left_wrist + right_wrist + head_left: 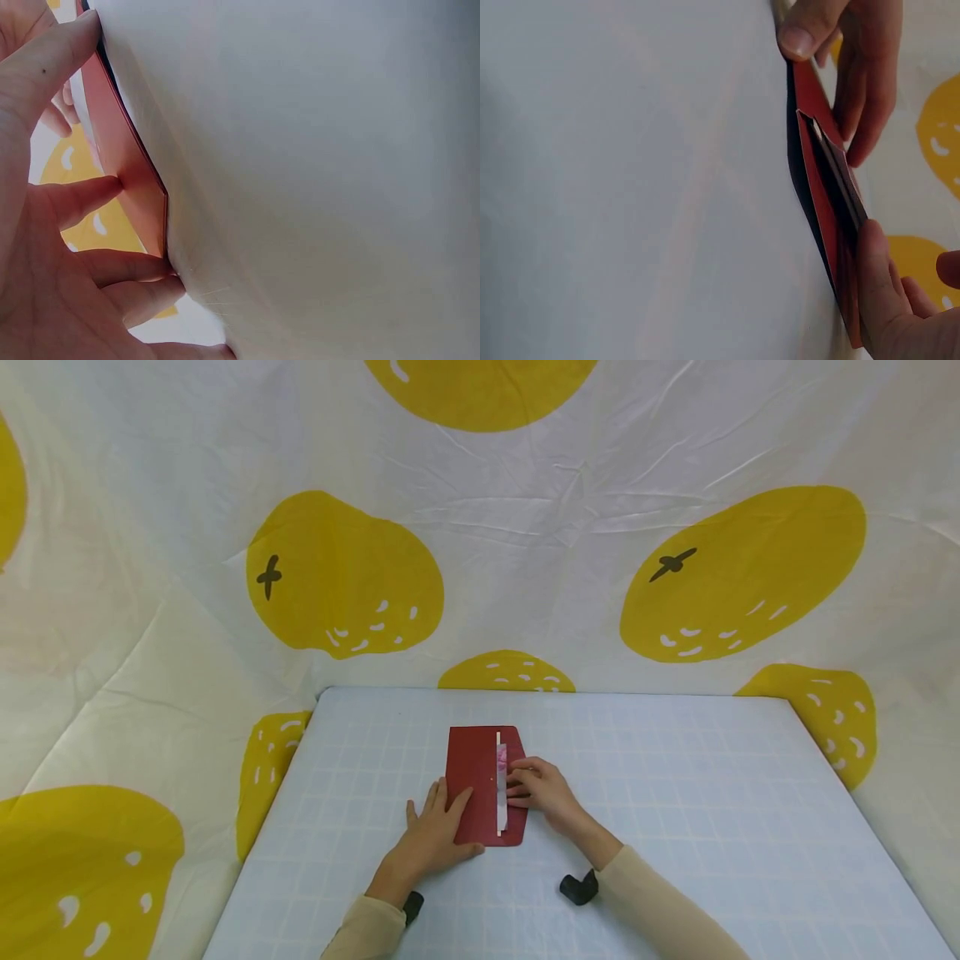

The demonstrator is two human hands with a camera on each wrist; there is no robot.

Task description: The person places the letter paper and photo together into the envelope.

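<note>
A red envelope [471, 760] lies on the table with its flap opened to the right. From its mouth sticks a narrow strip of white and pink paper [502, 785], most of it hidden inside. My left hand [431, 839] rests over the envelope's lower left part, fingers spread, thumb at the near edge. At the paper's outer edge are the fingers of my right hand [543, 789], above the flap. In the right wrist view the thumb touches the end of the paper [844, 176], which stands slightly lifted between the envelope's layers; the other fingers stay apart from it.
The table [675, 793] has a pale checked cover. Behind it hangs a white cloth [525, 568] with large yellow fruit prints. A black strap piece [579, 888] shows by the right wrist, another [413, 907] by the left.
</note>
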